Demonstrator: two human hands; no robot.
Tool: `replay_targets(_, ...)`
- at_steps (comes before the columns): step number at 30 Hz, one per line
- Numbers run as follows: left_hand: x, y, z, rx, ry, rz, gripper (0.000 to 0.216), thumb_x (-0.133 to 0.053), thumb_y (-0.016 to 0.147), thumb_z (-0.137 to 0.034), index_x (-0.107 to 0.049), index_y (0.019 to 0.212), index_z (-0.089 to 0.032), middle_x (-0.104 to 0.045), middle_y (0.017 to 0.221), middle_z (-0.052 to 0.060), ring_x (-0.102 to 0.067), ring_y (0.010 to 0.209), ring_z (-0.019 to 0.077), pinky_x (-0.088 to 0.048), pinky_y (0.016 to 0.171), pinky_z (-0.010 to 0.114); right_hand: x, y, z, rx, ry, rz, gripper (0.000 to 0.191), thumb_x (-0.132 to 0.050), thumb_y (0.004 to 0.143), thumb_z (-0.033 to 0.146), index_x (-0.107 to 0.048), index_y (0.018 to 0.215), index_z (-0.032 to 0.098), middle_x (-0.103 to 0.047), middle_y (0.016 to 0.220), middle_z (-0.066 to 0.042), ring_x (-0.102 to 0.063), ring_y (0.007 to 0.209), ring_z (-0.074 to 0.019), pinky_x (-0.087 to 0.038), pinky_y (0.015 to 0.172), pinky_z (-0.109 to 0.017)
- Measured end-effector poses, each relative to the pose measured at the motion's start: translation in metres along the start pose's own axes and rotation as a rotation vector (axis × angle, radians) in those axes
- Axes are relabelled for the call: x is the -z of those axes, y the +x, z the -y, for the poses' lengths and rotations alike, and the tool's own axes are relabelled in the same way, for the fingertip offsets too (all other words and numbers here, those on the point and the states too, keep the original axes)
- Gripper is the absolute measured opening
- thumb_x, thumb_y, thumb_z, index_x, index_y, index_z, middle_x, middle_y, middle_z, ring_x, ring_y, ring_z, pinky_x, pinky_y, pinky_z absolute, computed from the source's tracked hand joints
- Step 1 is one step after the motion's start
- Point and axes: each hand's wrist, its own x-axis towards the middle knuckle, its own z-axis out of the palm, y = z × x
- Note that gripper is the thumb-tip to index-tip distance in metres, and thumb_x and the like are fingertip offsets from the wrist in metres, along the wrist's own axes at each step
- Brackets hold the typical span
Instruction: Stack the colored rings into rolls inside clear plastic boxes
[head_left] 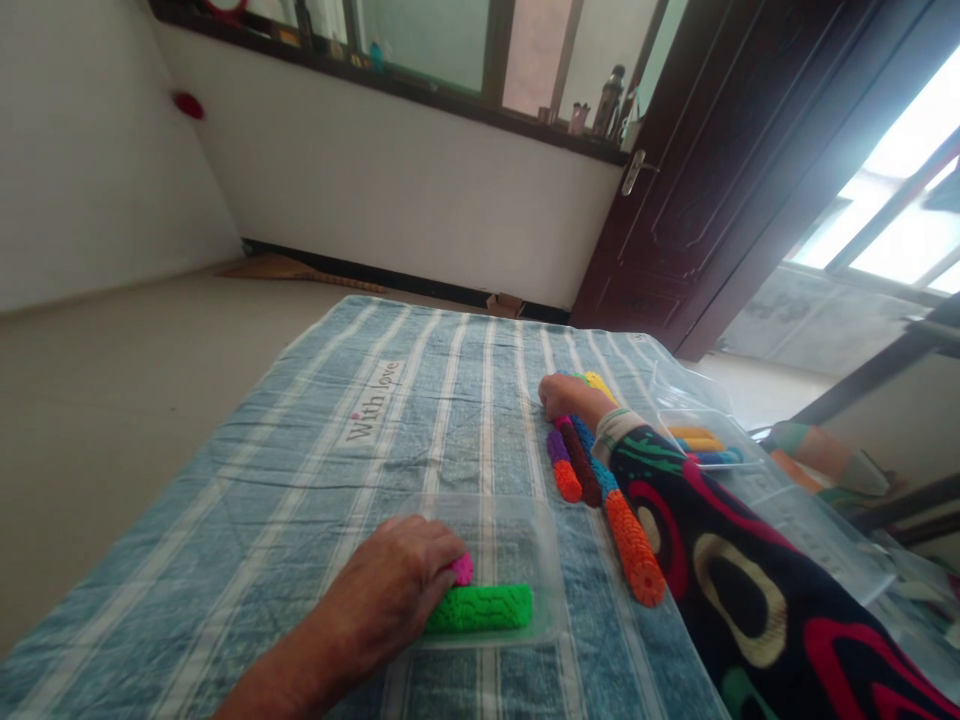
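My left hand is inside a clear plastic box, its fingers closed on a pink stack of notched plastic discs, mostly hidden by the hand. A long green stack of discs lies beside it, close to my thumb. Farther away on the right, my right hand is closed above several coloured disc stacks; what its fingers hold is hidden. Around it lie a purple and orange stack, a dark brown stack, a blue and orange stack and a yellow piece.
A striped blue cloth covers the table. Right of my right forearm stands a clear container with yellow and blue stacks, and more clear plastic lies nearer. A dark door is beyond the table.
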Motion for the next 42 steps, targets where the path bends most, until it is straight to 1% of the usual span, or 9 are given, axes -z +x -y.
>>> replay_targets(4, 0.0, -0.001, 0.0, 0.0, -0.003, 0.005, 0.024, -0.043, 0.093, -0.024, -0.063, 0.079, -0.021, -0.068, 0.084, 0.002, -0.059, 0.082, 0.0199, -0.041, 0.08, 0.035, 0.0, 0.001, 0.0, 0.007, -0.009, 0.003, 0.037, -0.072, 0.067, 0.014, -0.073, 0.104, 0.02, -0.071, 0.111, -0.011, -0.067, 0.098, -0.0243, -0.05, 0.075, -0.026)
replay_targets(11, 0.001, -0.003, 0.0, 0.005, -0.011, -0.002, 0.026, -0.042, 0.094, -0.026, -0.063, 0.08, -0.021, -0.068, 0.084, 0.003, -0.059, 0.083, 0.0204, -0.041, 0.08, 0.035, 0.0, 0.004, 0.003, 0.046, -0.051, 0.006, 0.034, -0.07, 0.067, 0.011, -0.074, 0.101, 0.015, -0.071, 0.107, -0.017, -0.067, 0.1, -0.0292, -0.051, 0.078, -0.03)
replay_targets(18, 0.0, -0.001, 0.0, 0.0, -0.013, -0.016, 0.028, -0.04, 0.095, -0.029, -0.062, 0.078, -0.021, -0.067, 0.083, 0.003, -0.059, 0.082, 0.0204, -0.041, 0.078, 0.034, 0.001, 0.001, 0.001, 0.058, -0.047, 0.026, 0.031, -0.07, 0.066, 0.011, -0.075, 0.096, 0.017, -0.072, 0.105, -0.015, -0.067, 0.098, -0.0294, -0.052, 0.076, -0.031)
replay_targets(27, 0.0, 0.0, 0.0, -0.003, -0.012, -0.017, 0.027, -0.041, 0.094, -0.029, -0.062, 0.079, -0.022, -0.067, 0.082, 0.002, -0.059, 0.081, 0.0194, -0.04, 0.078, 0.033, -0.003, 0.005, -0.002, 0.044, -0.003, 0.028, 0.032, -0.068, 0.067, 0.009, -0.076, 0.097, 0.019, -0.072, 0.106, -0.013, -0.068, 0.096, -0.0283, -0.052, 0.075, -0.03)
replay_targets(33, -0.002, 0.0, 0.002, -0.002, -0.015, -0.015, 0.027, -0.041, 0.093, -0.028, -0.063, 0.078, -0.021, -0.067, 0.082, 0.002, -0.059, 0.082, 0.02, -0.041, 0.078, 0.033, -0.003, 0.009, -0.007, 0.048, 0.017, 0.011, 0.031, -0.07, 0.067, 0.012, -0.076, 0.097, 0.018, -0.073, 0.104, -0.012, -0.069, 0.092, -0.0272, -0.052, 0.073, -0.028)
replay_targets(38, -0.001, 0.0, 0.002, -0.008, -0.014, 0.001, 0.027, -0.041, 0.094, -0.028, -0.063, 0.08, -0.021, -0.067, 0.083, 0.003, -0.059, 0.083, 0.0209, -0.042, 0.079, 0.034, -0.002, 0.009, -0.01, 0.06, 0.025, -0.01, 0.033, -0.065, 0.069, 0.01, -0.076, 0.099, 0.017, -0.074, 0.103, -0.011, -0.068, 0.094, -0.0265, -0.052, 0.076, -0.028)
replay_targets(42, 0.001, 0.0, 0.0, 0.005, -0.008, 0.012, 0.028, -0.04, 0.094, -0.028, -0.063, 0.08, -0.021, -0.067, 0.084, 0.003, -0.059, 0.083, 0.0214, -0.042, 0.079, 0.035, -0.002, 0.005, -0.01, 0.057, 0.036, -0.021, 0.03, -0.066, 0.071, 0.009, -0.075, 0.098, 0.017, -0.073, 0.102, -0.011, -0.068, 0.094, -0.0255, -0.051, 0.076, -0.028)
